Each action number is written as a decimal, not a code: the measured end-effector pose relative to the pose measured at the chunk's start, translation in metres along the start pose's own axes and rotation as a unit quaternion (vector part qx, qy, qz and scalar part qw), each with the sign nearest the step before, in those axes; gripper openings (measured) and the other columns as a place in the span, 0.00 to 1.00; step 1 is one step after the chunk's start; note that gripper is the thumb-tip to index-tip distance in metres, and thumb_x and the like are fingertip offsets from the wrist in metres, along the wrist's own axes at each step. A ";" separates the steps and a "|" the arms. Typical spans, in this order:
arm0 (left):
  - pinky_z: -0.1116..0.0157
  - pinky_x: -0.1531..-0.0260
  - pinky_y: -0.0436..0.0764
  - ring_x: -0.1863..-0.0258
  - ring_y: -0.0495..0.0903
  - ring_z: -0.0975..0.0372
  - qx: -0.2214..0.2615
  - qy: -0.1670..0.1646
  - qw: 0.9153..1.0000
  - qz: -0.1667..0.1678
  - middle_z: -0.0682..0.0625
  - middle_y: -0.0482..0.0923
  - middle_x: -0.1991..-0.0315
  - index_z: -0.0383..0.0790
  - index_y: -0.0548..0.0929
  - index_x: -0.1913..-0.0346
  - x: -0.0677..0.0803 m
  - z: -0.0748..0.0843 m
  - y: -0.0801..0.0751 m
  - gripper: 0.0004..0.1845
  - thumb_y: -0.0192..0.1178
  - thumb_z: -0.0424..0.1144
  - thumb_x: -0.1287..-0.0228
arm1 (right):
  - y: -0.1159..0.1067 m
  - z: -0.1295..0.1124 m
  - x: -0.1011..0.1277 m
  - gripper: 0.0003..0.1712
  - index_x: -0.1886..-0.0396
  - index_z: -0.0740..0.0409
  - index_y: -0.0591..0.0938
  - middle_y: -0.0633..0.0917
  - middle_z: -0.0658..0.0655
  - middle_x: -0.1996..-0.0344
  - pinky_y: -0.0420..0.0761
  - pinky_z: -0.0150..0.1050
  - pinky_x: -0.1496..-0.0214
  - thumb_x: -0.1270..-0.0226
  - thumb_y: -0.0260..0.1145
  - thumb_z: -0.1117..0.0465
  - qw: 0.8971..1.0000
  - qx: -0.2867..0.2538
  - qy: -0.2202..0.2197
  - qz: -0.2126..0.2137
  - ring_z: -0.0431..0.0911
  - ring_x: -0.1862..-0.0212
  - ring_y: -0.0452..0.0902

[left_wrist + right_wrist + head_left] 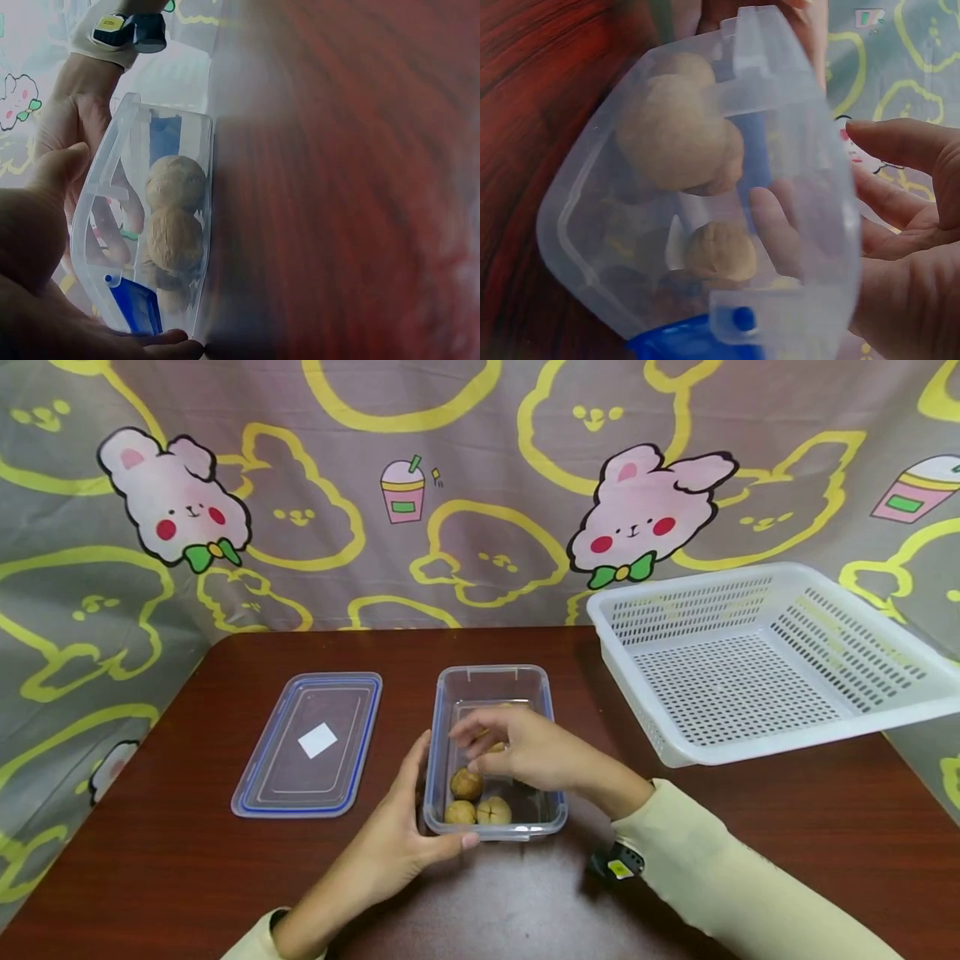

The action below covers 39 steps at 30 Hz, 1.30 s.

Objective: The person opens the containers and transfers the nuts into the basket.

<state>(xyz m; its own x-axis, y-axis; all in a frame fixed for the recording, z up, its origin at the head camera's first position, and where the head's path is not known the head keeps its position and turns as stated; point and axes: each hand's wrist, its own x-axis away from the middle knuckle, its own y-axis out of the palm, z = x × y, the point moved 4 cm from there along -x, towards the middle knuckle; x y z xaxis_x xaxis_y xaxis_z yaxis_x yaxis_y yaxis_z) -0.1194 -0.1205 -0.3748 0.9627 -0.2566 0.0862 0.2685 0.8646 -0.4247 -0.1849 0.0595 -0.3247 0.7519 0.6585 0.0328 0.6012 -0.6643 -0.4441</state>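
A clear plastic food box (555, 793) with blue at its sides stands on the table, with several walnuts (494, 811) inside, most seen near its front end. My left hand (397, 835) holds the box at its front left corner, thumb along the front wall and fingers along the left side. Over the box's opening is my right hand (525, 747), its fingers reaching inside, loosely bent and apart. In the right wrist view nothing shows between those fingers (776, 232). The hand hides part of the box's middle and a walnut under it.
To the left of the box lies its clear lid (281, 777) with a blue seal and a white label. A white perforated basket (652, 710) stands at the right. A patterned curtain (480, 468) hangs behind the table (165, 827).
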 end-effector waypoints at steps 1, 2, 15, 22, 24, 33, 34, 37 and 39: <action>0.43 0.28 0.67 0.29 0.72 0.49 0.000 -0.001 1.000 0.002 0.38 0.65 0.22 0.46 0.41 0.14 0.000 0.000 0.000 0.70 0.83 0.45 0.49 | 0.001 0.001 0.000 0.21 0.39 0.65 0.83 0.87 0.65 0.46 0.83 0.45 0.39 0.32 0.67 0.68 1.000 0.011 -0.004 -0.001 0.54 0.43 0.85; 0.43 0.28 0.67 0.29 0.72 0.49 0.000 -0.003 1.000 0.003 0.38 0.65 0.22 0.46 0.40 0.14 0.000 0.000 0.000 0.70 0.84 0.45 0.49 | 0.003 0.001 0.000 0.22 0.39 0.64 0.83 0.86 0.65 0.45 0.83 0.47 0.39 0.32 0.67 0.69 1.000 0.021 -0.006 -0.001 0.54 0.43 0.85; 0.44 0.28 0.68 0.29 0.73 0.51 0.006 -0.004 1.000 -0.017 0.39 0.68 0.23 0.47 0.38 0.14 0.000 -0.002 0.003 0.69 0.82 0.45 0.45 | 0.021 0.010 -0.007 0.20 0.43 0.63 0.85 0.90 0.58 0.50 0.83 0.45 0.39 0.35 0.71 0.68 0.992 0.123 0.007 -0.004 0.48 0.46 0.85; 0.46 0.30 0.70 0.31 0.75 0.52 -0.003 -0.004 1.000 -0.010 0.40 0.70 0.25 0.47 0.40 0.14 -0.001 -0.002 0.004 0.67 0.81 0.45 0.44 | 0.029 0.017 -0.013 0.17 0.48 0.62 0.87 0.91 0.55 0.53 0.82 0.42 0.40 0.38 0.72 0.69 0.985 0.173 0.026 0.011 0.44 0.49 0.84; 0.46 0.30 0.70 0.31 0.75 0.51 -0.006 -0.004 1.000 -0.009 0.39 0.69 0.24 0.47 0.40 0.14 0.000 -0.002 0.003 0.67 0.81 0.46 0.44 | 0.031 0.017 -0.014 0.17 0.50 0.61 0.88 0.90 0.54 0.55 0.82 0.42 0.42 0.40 0.72 0.69 0.981 0.189 0.033 0.018 0.45 0.51 0.83; 0.47 0.31 0.71 0.33 0.76 0.53 0.000 -0.006 1.000 -0.015 0.40 0.70 0.25 0.49 0.40 0.14 0.000 -0.002 0.003 0.67 0.80 0.46 0.43 | 0.034 0.017 -0.016 0.18 0.51 0.60 0.89 0.91 0.53 0.55 0.82 0.45 0.42 0.43 0.73 0.68 0.975 0.217 0.038 0.033 0.48 0.50 0.84; 0.47 0.31 0.71 0.32 0.76 0.53 -0.001 -0.007 1.000 -0.015 0.40 0.70 0.25 0.49 0.40 0.14 0.000 -0.003 0.003 0.67 0.81 0.46 0.43 | 0.034 0.016 -0.016 0.18 0.51 0.60 0.89 0.91 0.53 0.55 0.82 0.45 0.43 0.43 0.73 0.68 0.975 0.217 0.035 0.033 0.47 0.51 0.83; 0.46 0.31 0.71 0.31 0.75 0.52 0.001 -0.006 1.000 -0.016 0.39 0.69 0.25 0.50 0.40 0.14 0.001 -0.003 0.003 0.67 0.80 0.46 0.43 | 0.034 0.015 -0.016 0.17 0.52 0.60 0.89 0.91 0.53 0.56 0.81 0.43 0.44 0.43 0.73 0.69 0.975 0.216 0.025 0.035 0.46 0.53 0.82; 0.47 0.31 0.71 0.32 0.75 0.52 0.002 -0.004 1.000 -0.018 0.39 0.69 0.24 0.49 0.40 0.14 0.000 -0.003 0.004 0.67 0.80 0.46 0.43 | 0.033 0.014 -0.015 0.16 0.52 0.61 0.89 0.91 0.53 0.57 0.81 0.42 0.45 0.42 0.73 0.68 0.977 0.211 0.019 0.036 0.45 0.55 0.82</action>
<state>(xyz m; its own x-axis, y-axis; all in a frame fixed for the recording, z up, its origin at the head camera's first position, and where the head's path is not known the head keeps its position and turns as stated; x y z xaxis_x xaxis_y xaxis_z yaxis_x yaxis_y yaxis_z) -0.1182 -0.1189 -0.3791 0.9527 -0.2839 0.1083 0.3028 0.8568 -0.4173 -0.1801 0.0325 -0.3527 0.8031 0.5956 0.0175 0.3863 -0.4981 -0.7763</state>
